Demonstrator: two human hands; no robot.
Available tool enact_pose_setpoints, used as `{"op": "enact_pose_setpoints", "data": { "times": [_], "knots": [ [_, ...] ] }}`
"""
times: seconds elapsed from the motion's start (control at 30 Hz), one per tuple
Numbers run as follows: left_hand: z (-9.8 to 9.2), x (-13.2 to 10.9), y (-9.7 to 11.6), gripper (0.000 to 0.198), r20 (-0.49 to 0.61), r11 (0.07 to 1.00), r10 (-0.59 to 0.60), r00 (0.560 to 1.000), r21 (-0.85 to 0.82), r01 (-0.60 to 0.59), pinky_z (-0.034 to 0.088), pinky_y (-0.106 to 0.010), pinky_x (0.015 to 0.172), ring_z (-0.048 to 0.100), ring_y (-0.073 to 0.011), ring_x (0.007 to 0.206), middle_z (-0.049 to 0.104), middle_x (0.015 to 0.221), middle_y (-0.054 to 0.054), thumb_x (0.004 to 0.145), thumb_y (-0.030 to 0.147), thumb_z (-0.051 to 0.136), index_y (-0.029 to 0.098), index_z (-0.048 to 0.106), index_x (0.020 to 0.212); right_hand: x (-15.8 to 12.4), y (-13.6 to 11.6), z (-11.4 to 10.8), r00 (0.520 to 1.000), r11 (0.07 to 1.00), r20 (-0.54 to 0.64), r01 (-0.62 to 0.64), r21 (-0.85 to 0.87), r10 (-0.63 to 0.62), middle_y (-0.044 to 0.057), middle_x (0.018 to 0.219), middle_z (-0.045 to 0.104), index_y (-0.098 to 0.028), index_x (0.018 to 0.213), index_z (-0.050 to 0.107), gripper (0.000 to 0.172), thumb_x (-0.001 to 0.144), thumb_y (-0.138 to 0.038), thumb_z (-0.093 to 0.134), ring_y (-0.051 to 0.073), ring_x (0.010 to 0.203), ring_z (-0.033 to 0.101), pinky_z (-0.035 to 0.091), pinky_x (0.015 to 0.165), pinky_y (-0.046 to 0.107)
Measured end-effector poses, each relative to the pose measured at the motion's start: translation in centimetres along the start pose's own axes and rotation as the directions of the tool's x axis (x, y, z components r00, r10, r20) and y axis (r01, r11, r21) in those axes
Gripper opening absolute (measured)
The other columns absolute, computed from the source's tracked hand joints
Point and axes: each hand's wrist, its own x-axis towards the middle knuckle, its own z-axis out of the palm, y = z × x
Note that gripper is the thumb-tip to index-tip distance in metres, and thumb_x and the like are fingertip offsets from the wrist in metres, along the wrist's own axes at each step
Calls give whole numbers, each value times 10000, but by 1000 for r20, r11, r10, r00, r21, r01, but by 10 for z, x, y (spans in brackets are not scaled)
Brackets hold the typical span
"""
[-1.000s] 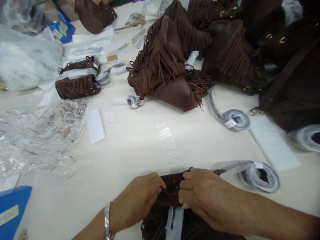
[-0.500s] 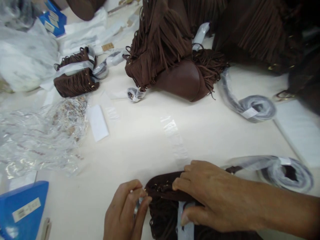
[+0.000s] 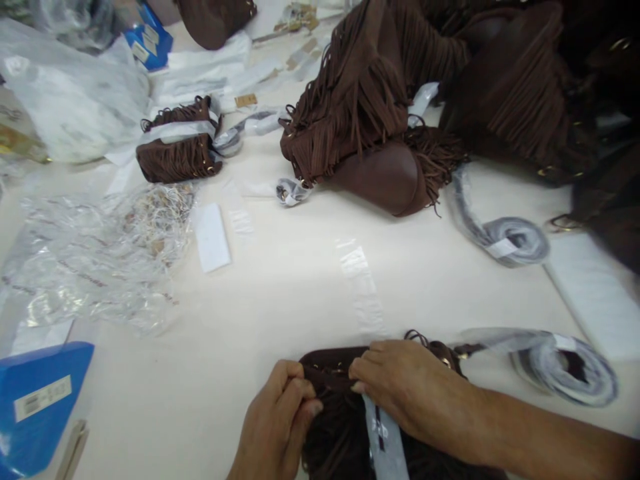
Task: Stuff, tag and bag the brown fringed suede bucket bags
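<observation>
A dark brown fringed bag (image 3: 335, 427) lies at the bottom centre, partly covered by both hands. My left hand (image 3: 283, 420) pinches the bag's left upper edge, fingers closed on it. Across the top edge reaches my right hand (image 3: 410, 387), its fingers curled round the rim beside a pale plastic-wrapped strip (image 3: 385, 440) that runs down the fringe. Small gold rings show along the rim between the hands. From the bag's right end a plastic-wrapped strap leads to a coil (image 3: 575, 370) on the table.
Brown fringed bags (image 3: 370, 100) are heaped at the back right, near another wrapped coil (image 3: 517, 240). A smaller fringed bag (image 3: 177, 157) lies back left. Crumpled clear plastic (image 3: 95, 267), a white pad (image 3: 213, 237) and a blue holder (image 3: 43, 407) are on the left.
The view has shifted, so most table items appear further right. My left hand now pinches the bag's edge closer in. My right thumb has moved up to the rim, uncovering more of the pale strip.
</observation>
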Motion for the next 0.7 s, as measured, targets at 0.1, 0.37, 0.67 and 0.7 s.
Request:
{"op": "enact_pose_setpoints", "data": {
  "times": [0.1, 0.37, 0.67, 0.7],
  "knots": [
    [-10, 1, -4, 175, 39, 990, -37, 999, -135, 42, 511, -199, 652, 578, -117, 742, 537, 942, -50, 951, 241, 435, 206, 558, 832, -5, 2, 7, 1000, 1000, -8, 10, -15, -10, -1, 812, 637, -209, 860, 546, 136, 961, -171, 464, 179, 736, 547, 305, 671, 319],
    [-15, -1, -12, 145, -23, 998, -9, 1000, -59, 8, 540, -186, 684, 645, -117, 829, 594, 1118, -74, 945, 236, 483, 231, 599, 1032, -9, -1, 7, 992, 992, 33, 124, 1, -124, 13, 825, 626, -204, 871, 552, 106, 945, -199, 476, 181, 735, 511, 316, 691, 334],
    [3, 1, -8, 243, 152, 992, 63, 986, 96, -78, 524, -171, 595, 666, -121, 742, 690, 983, -33, 949, 263, 419, 262, 656, 1003, 12, 10, -26, 985, 979, 134, 83, 184, -109, 31, 855, 673, -184, 903, 640, 194, 961, -223, 459, 154, 780, 609, 402, 689, 264],
    [4, 1, -5, 211, 149, 997, -61, 987, 50, 54, 499, -164, 555, 641, -112, 677, 684, 881, -11, 942, 296, 447, 261, 654, 930, 20, 12, -26, 988, 981, 131, 59, 183, -84, 39, 878, 682, -177, 914, 646, 187, 950, -199, 464, 153, 782, 621, 408, 685, 257]
  ]
}}
